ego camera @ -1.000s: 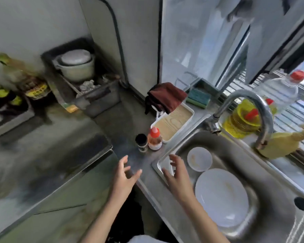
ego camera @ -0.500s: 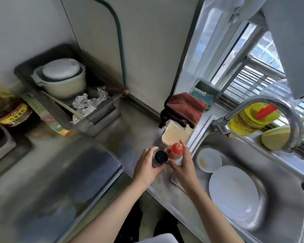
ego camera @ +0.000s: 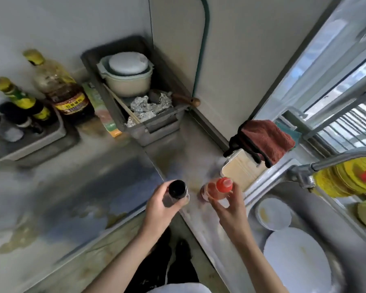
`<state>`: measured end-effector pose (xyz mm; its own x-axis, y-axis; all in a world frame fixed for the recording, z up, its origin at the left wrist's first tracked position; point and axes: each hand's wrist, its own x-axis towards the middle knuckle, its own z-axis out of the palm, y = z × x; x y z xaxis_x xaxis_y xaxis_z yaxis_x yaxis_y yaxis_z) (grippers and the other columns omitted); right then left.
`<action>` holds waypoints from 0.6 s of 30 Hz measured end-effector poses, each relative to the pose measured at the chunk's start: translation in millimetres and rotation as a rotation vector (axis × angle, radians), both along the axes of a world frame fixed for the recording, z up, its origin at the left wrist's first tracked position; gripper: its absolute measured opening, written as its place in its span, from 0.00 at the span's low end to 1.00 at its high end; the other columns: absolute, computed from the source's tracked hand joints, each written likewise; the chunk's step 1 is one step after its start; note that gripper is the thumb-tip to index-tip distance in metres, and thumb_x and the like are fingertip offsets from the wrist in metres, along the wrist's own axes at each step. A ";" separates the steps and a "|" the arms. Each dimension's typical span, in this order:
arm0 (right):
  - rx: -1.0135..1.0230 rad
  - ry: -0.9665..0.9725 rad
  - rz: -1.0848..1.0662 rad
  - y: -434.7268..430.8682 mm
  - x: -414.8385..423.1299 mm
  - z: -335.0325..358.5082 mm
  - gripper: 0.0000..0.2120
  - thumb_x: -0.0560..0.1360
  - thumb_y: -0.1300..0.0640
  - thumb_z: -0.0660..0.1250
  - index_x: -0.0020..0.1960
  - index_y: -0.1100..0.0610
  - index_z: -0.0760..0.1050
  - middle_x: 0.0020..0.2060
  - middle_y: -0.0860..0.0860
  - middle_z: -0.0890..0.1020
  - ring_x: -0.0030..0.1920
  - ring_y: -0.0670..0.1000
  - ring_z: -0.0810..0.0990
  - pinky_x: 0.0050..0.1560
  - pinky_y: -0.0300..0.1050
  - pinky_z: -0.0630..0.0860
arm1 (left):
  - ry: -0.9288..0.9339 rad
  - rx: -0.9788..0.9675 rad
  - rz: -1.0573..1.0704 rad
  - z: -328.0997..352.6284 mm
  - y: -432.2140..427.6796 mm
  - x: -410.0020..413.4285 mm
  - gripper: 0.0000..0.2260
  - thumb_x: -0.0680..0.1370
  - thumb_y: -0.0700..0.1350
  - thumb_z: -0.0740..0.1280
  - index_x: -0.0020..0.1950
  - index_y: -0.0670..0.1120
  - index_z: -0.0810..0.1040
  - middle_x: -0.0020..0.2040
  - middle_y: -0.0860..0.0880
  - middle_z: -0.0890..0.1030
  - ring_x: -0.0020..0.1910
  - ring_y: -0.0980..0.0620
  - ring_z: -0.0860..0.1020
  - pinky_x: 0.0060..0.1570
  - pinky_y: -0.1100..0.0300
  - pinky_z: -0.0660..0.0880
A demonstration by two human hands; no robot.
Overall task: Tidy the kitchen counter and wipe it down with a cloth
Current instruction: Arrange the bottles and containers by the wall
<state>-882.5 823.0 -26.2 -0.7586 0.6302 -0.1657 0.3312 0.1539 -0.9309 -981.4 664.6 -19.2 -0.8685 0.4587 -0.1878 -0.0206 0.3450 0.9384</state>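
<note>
My left hand [ego camera: 160, 205] grips a small black-capped jar [ego camera: 177, 190] lifted just above the steel counter [ego camera: 76, 187]. My right hand [ego camera: 229, 205] holds a small bottle with a red cap [ego camera: 219, 187] beside it, near the sink's left rim. A dark red cloth [ego camera: 266, 138] is draped over the far end of a white tray with a wooden insert [ego camera: 240, 172] behind the bottles. The counter shows yellowish smears and stains at the left front.
A grey tray [ego camera: 36, 142] at the back left holds several sauce bottles [ego camera: 61, 89]. A metal bin [ego camera: 156, 125] holds a lidded pot [ego camera: 127, 75] and crumpled foil. The sink [ego camera: 325, 216] at right holds two white plates [ego camera: 296, 263] under the tap [ego camera: 334, 160].
Both hands reached forward, closed on the jar and the red-capped bottle, and have lifted them off the counter. The view swung left, bringing the sauce bottles into sight.
</note>
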 end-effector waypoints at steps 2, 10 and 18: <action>-0.044 -0.015 0.131 -8.9 -12.9 0.9 0.27 0.66 0.47 0.72 0.62 0.49 0.68 0.57 0.48 0.77 0.58 0.49 0.76 0.59 0.46 0.73 | -0.012 -0.005 0.113 4.9 -24.4 -1.4 0.16 0.69 0.44 0.74 0.52 0.58 0.75 0.51 0.55 0.80 0.50 0.64 0.77 0.49 0.75 0.68; -0.161 -0.021 0.539 -82.6 -87.0 10.8 0.19 0.70 0.67 0.72 0.53 0.51 0.70 0.48 0.50 0.80 0.47 0.43 0.79 0.47 0.38 0.73 | -0.005 -0.049 0.504 14.0 -127.8 -7.7 0.18 0.71 0.40 0.73 0.50 0.60 0.72 0.42 0.65 0.81 0.47 0.73 0.75 0.46 0.79 0.67; -0.156 -0.001 0.763 -179.7 -178.8 2.7 0.21 0.66 0.52 0.73 0.52 0.34 0.71 0.53 0.49 0.79 0.56 0.50 0.78 0.56 0.55 0.76 | 0.080 -0.052 0.641 1.1 -226.5 -69.3 0.16 0.65 0.59 0.70 0.51 0.68 0.74 0.52 0.61 0.80 0.54 0.60 0.77 0.57 0.63 0.71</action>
